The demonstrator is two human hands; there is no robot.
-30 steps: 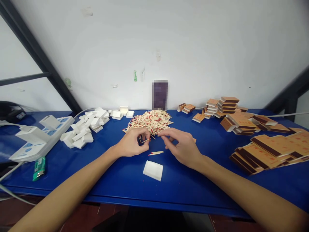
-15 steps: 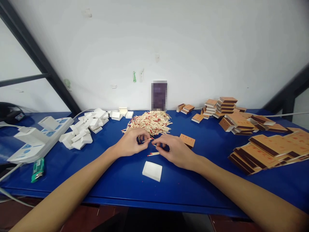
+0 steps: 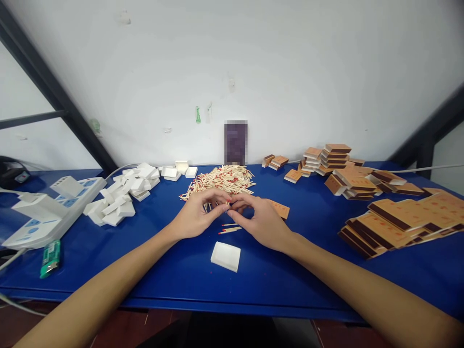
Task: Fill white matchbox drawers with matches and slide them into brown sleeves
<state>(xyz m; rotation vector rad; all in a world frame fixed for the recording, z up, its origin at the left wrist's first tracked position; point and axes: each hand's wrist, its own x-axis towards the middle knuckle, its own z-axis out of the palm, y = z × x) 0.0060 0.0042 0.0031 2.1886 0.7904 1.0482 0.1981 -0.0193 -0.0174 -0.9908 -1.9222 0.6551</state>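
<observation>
My left hand and my right hand meet at the fingertips just in front of a heap of red-headed matches. Both are closed in a pinch, with matches between them; red heads show, but fingers hide most of the sticks. A few loose matches lie on the blue table below the hands. Closer to me rests a white matchbox tray. Behind my right hand, an orange matchbox cover is partly hidden.
White trays are piled left of the heap, beside a power strip and a green packet. Orange matchboxes and flat covers stack up on the right. A pixelated dark object stands by the wall.
My fingertips have come together, the right hand moving slightly up and left to the left hand. More of the loose matches below now shows. The whole view has shifted slightly.
</observation>
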